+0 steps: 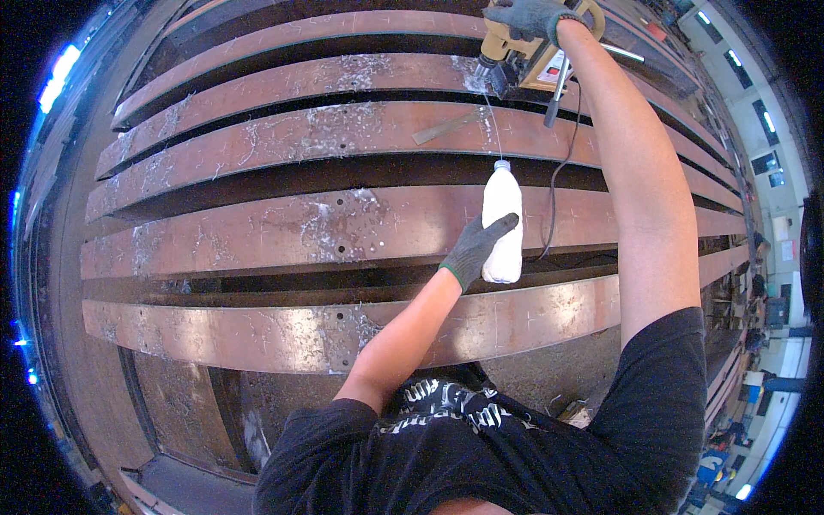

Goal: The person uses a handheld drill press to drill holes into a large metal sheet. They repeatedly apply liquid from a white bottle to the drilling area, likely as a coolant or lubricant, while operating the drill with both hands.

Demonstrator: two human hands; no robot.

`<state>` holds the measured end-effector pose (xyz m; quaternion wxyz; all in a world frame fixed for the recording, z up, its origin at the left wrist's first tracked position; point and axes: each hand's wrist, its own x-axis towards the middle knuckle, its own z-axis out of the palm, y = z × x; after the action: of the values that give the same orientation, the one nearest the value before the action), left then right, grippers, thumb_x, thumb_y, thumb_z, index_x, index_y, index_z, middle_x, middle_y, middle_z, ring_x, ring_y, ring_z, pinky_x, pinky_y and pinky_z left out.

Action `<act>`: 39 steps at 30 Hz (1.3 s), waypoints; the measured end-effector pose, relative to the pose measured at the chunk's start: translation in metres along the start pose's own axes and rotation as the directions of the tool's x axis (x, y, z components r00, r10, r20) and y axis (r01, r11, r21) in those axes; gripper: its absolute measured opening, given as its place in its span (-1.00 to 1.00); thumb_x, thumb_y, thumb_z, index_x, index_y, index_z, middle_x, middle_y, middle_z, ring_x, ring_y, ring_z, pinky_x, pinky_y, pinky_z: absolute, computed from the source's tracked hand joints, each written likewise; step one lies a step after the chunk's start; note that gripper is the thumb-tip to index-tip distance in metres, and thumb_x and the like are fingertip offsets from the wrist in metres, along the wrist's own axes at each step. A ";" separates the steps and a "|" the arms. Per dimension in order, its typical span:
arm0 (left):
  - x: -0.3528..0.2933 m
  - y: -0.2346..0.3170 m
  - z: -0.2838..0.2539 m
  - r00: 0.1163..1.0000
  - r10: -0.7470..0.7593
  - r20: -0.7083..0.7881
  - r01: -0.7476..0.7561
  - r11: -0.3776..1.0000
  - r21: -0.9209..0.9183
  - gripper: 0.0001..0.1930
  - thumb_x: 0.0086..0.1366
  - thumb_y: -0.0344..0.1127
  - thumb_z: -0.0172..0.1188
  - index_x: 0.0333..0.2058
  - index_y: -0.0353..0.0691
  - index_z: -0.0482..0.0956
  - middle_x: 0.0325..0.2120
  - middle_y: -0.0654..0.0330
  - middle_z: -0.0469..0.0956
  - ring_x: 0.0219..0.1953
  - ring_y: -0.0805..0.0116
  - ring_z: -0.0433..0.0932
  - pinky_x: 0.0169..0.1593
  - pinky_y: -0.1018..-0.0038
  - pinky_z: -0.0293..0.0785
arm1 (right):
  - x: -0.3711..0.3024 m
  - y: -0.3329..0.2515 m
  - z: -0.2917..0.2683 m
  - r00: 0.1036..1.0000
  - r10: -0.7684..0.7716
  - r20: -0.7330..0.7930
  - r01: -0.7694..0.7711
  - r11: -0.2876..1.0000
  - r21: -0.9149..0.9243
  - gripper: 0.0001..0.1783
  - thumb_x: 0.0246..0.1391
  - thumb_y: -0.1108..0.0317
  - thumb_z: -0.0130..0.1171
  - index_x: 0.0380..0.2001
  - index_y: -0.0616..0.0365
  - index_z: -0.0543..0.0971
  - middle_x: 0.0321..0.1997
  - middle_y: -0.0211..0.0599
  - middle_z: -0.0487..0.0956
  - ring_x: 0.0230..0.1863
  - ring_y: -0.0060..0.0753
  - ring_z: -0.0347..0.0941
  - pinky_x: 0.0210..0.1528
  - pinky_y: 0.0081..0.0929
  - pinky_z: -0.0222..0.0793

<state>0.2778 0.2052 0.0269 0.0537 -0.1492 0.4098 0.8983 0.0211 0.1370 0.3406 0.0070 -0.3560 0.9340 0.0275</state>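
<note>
My left hand (481, 249), in a dark glove, is closed round a white plastic bottle (503, 206) held over the steel beams. From its cap a thin pale line, like a jet of liquid, runs up to the foot of a yellow drill press (506, 47). That machine stands on a far beam, its chuck (487, 70) pointing down at the steel. On top of the machine lies my gloved right hand (528, 17), fingers bent over its body. A lever handle (558, 94) sticks out below my right wrist.
Long reddish steel beams (446, 225) run side by side with dark gaps between. Metal shavings (322, 227) and drilled holes mark them. A flat metal strip (446, 125) lies near the drill. A black cable (562, 172) hangs across the beams. People (712, 463) are at the far right.
</note>
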 end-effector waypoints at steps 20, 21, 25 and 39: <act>0.001 0.000 -0.002 1.000 -0.010 -0.005 0.010 0.998 0.060 -0.49 0.36 0.02 0.33 0.05 -0.29 0.53 -0.25 0.19 0.63 -0.31 0.38 0.63 -0.23 0.38 0.62 | 0.007 0.001 0.006 1.000 0.002 -0.004 -0.003 0.999 -0.046 -0.39 0.26 -0.21 0.07 0.09 0.00 0.69 0.16 -0.11 0.66 0.22 0.00 0.55 0.30 -0.16 0.36; 0.001 -0.001 -0.002 1.000 -0.019 -0.006 0.019 0.998 0.062 -0.49 0.36 0.02 0.33 0.05 -0.30 0.53 -0.25 0.19 0.63 -0.31 0.38 0.63 -0.23 0.38 0.62 | 0.006 0.001 0.006 1.000 0.002 -0.013 -0.002 0.999 -0.046 -0.40 0.26 -0.21 0.08 0.09 0.00 0.69 0.16 -0.10 0.66 0.21 0.00 0.55 0.30 -0.16 0.36; -0.002 0.003 0.001 0.999 -0.020 -0.027 0.021 0.999 0.050 -0.48 0.35 0.03 0.34 0.05 -0.30 0.53 -0.26 0.19 0.63 -0.32 0.38 0.63 -0.24 0.38 0.62 | 0.007 0.003 0.008 0.999 -0.014 -0.029 0.014 1.000 -0.026 -0.41 0.26 -0.19 0.10 0.09 0.01 0.69 0.16 -0.10 0.66 0.21 0.00 0.55 0.30 -0.16 0.36; -0.004 0.005 -0.001 1.000 -0.016 -0.023 0.017 0.998 0.058 -0.42 0.32 0.06 0.37 0.07 -0.31 0.54 -0.22 0.19 0.64 -0.27 0.37 0.64 -0.20 0.38 0.62 | 0.008 0.001 0.010 1.000 0.002 -0.004 -0.002 1.000 -0.006 -0.42 0.28 -0.17 0.07 0.10 0.01 0.68 0.16 -0.10 0.66 0.23 0.01 0.54 0.32 -0.15 0.36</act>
<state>0.2811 0.2015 0.0308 0.0609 -0.1610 0.4351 0.8838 0.0149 0.1331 0.3305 0.0038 -0.3551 0.9343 0.0297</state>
